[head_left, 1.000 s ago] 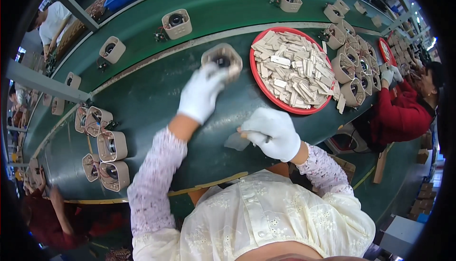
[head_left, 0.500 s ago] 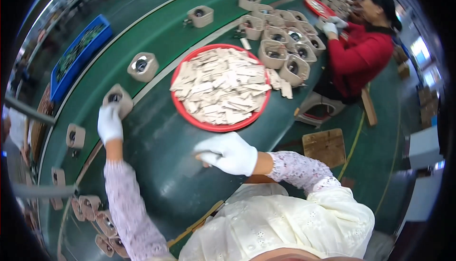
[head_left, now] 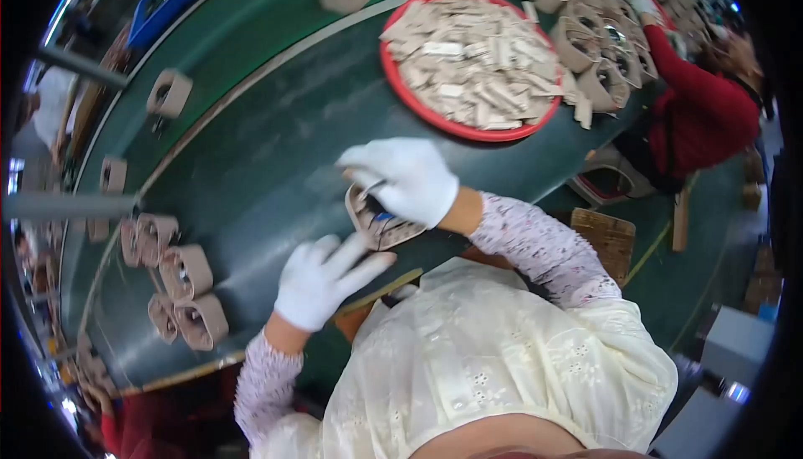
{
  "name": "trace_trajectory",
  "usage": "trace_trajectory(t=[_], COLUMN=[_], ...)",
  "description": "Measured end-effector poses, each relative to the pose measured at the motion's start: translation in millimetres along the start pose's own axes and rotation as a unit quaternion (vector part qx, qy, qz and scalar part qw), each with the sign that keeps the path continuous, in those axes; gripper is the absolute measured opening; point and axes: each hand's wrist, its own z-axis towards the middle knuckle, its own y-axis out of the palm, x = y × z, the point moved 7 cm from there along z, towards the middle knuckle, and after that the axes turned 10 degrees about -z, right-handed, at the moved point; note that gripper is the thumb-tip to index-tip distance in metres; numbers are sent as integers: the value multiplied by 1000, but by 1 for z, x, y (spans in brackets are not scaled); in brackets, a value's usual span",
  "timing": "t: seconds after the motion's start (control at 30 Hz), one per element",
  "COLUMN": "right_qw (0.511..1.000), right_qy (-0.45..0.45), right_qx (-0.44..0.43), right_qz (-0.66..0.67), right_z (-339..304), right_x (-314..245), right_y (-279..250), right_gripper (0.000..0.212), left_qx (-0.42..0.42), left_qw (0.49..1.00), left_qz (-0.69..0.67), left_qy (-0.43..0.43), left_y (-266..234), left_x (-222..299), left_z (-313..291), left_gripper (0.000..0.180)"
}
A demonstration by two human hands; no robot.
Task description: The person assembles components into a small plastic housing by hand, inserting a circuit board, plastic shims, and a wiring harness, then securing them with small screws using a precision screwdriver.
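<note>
A beige plastic housing [head_left: 398, 234] with an open middle, dark wires and a blue part inside rests on the green table in front of me. My left hand [head_left: 322, 279], in a white glove with a bare fingertip, has its fingers stretched and spread against the housing's near left side. Over the far edge of the housing, my right hand [head_left: 403, 181] is bent with fingers curled together, also gloved in white. What its fingers hold is hidden; a dark wire shows beside them.
A red round tray [head_left: 401, 95] heaped with flat beige pieces [head_left: 477, 62] lies beyond my hands. More beige housings [head_left: 186, 273] stand at the left, on the green belt and at the far right. A co-worker in a red top [head_left: 711, 129] sits at the right. A grey bar [head_left: 71, 206] juts in from the left.
My left hand has brought a housing from the belt to the table before me. My right hand has moved over it. The whole view has shifted, with the tray now farther right.
</note>
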Motion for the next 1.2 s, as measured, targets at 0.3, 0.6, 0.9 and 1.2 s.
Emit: trace_trajectory(t=[0.3, 0.6, 0.9, 1.2], right_qw=[999, 987, 903, 895], right_qy=[-28, -119, -295, -274], right_qx=[36, -105, -283, -317], right_qz=[-7, -2, -128, -152], right_z=[-4, -16, -36, -40], right_x=[-6, -28, -62, -55], right_y=[3, -69, -57, -35], right_gripper=[17, 26, 33, 29], left_qx=[-26, 274, 284, 342], left_qw=[978, 764, 215, 457], left_qz=[-194, -490, -928, -737], left_qy=[-76, -320, -109, -362], left_y=[22, 41, 65, 64], left_x=[7, -33, -17, -25], left_z=[13, -24, -24, -29], left_gripper=[32, 34, 51, 14])
